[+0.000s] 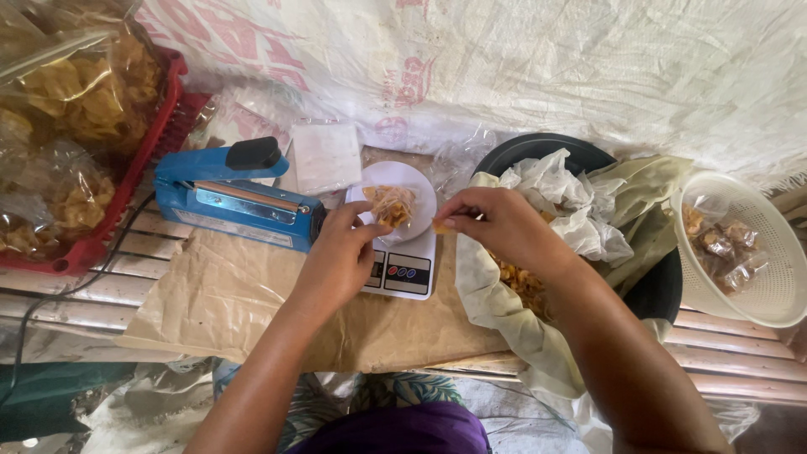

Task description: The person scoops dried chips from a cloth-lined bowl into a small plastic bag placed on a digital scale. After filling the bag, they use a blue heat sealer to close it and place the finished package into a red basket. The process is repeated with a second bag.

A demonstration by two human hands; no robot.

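My left hand (340, 252) pinches the near edge of a small clear bag of yellow chips (392, 204) that rests on the white plate of a small kitchen scale (402, 271). My right hand (500, 225) holds a single yellow chip (440, 226) between thumb and fingers, just right of the scale's plate. Below the right forearm, more chips (521, 286) lie in a black basin (656, 290) lined with pale paper and plastic.
A blue impulse bag sealer (227, 197) stands left of the scale on brown paper (218, 298). A red crate (143, 143) with bags of chips sits far left. A white basket (773, 269) with packed bags is at right. Clear empty bags (326, 155) lie behind the scale.
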